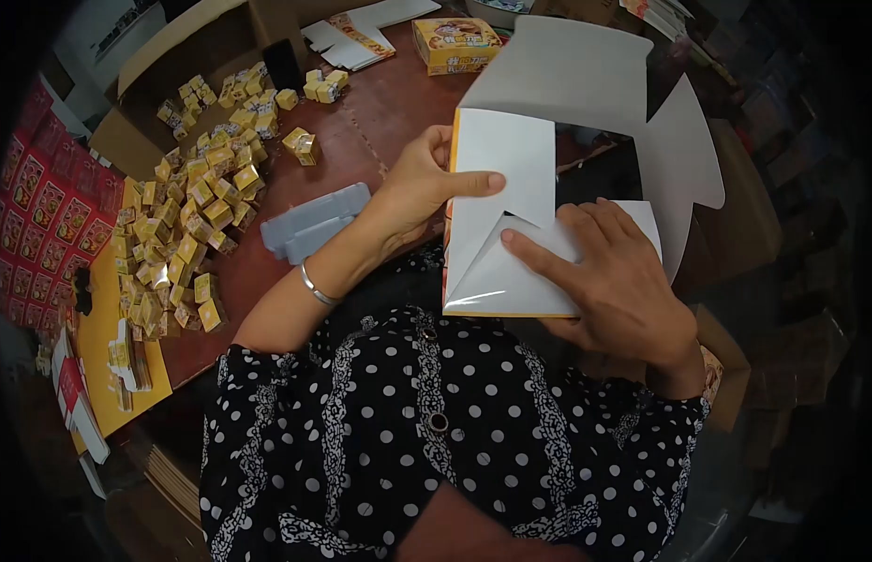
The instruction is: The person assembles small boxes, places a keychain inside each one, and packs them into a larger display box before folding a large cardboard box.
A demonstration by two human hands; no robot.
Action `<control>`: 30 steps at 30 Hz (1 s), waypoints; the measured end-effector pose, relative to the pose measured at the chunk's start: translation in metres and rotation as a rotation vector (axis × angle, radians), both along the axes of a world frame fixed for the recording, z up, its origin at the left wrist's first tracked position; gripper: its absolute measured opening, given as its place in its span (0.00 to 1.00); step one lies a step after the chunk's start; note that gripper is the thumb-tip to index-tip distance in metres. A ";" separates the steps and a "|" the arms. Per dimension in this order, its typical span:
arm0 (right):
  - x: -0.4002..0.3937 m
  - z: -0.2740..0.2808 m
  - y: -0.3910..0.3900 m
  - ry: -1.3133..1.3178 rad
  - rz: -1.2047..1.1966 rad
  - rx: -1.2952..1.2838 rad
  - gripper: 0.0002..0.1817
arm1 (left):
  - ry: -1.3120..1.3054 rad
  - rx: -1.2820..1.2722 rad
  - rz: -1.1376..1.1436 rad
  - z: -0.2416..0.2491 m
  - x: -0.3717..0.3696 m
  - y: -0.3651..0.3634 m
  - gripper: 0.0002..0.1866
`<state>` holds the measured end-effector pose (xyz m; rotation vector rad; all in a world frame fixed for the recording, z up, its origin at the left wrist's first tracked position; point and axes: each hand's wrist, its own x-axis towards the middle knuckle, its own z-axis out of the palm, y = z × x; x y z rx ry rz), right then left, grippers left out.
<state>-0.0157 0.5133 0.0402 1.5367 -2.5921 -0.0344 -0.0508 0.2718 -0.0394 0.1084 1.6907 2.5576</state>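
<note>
A folding cardboard box (503,140), white inside with yellow printed edges, is held up in front of my chest. Its long white flaps (572,70) stand open at the far and right sides, and a dark gap shows into it. My left hand (422,187) grips the box's left side, thumb flat on a white panel and fingers behind. Across the lower folded panels lies my right hand (618,286), its index finger pressing near a diagonal crease and its thumb at the lower edge. Both hands are closed on the box.
Many small yellow boxes (187,225) are heaped at left, spilling from a large carton (173,47). Nearby lie a translucent blue-grey plastic tray (314,221) and a black upright object (282,66). A finished yellow box (454,45) and flat cardboard blanks (361,37) sit at the back.
</note>
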 end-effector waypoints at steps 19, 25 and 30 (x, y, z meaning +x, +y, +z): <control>-0.033 0.007 0.079 0.322 -0.004 -1.415 0.41 | 0.014 0.185 0.022 -0.030 0.023 -0.010 0.30; -0.079 -0.058 0.049 -0.996 -0.234 -1.219 0.59 | -0.003 0.163 0.041 -0.034 0.028 -0.004 0.27; -0.076 -0.048 0.024 -0.943 -0.337 -1.014 0.56 | -0.024 0.137 0.128 -0.042 0.031 -0.007 0.28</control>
